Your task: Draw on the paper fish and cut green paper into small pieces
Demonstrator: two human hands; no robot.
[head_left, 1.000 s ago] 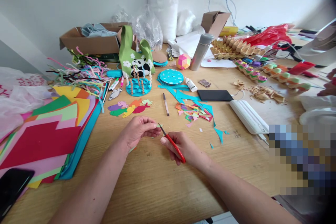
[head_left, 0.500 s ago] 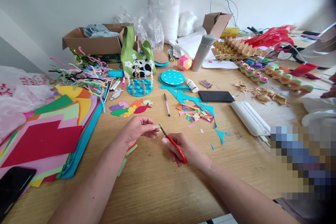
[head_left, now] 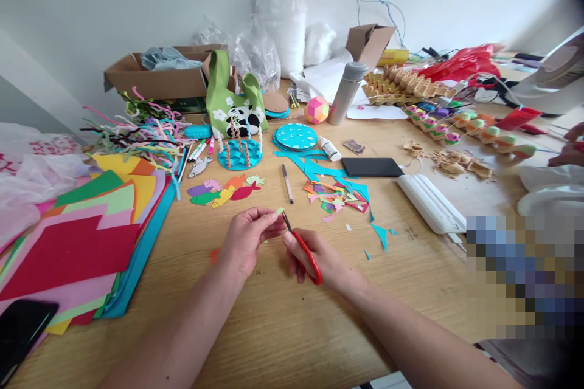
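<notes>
Between thumb and fingers, my left hand [head_left: 255, 237] pinches a small light green paper piece [head_left: 280, 211]. My right hand [head_left: 308, 255] is wrapped round red-handled scissors [head_left: 306, 257], whose blades point up and left at the paper's right edge. Beyond my hands lie several coloured paper fish [head_left: 225, 189] and a pen [head_left: 287, 183]. Paper scraps [head_left: 335, 197] are scattered to the right of the pen. An orange paper piece [head_left: 214, 255] shows beside my left wrist, partly hidden by it.
Stacked coloured paper [head_left: 68, 249] and a black phone [head_left: 27, 328] lie at left. Behind are a green panda bag [head_left: 237, 103], blue discs [head_left: 294, 136] and a grey bottle [head_left: 347, 94]. A white power strip [head_left: 431, 203] sits right; another person's hand [head_left: 570, 149] shows at the right edge.
My left hand has moved slightly right with the green paper, covering the green strips near its wrist. The scissor blades are now closer together and more upright. The view has shifted slightly.
</notes>
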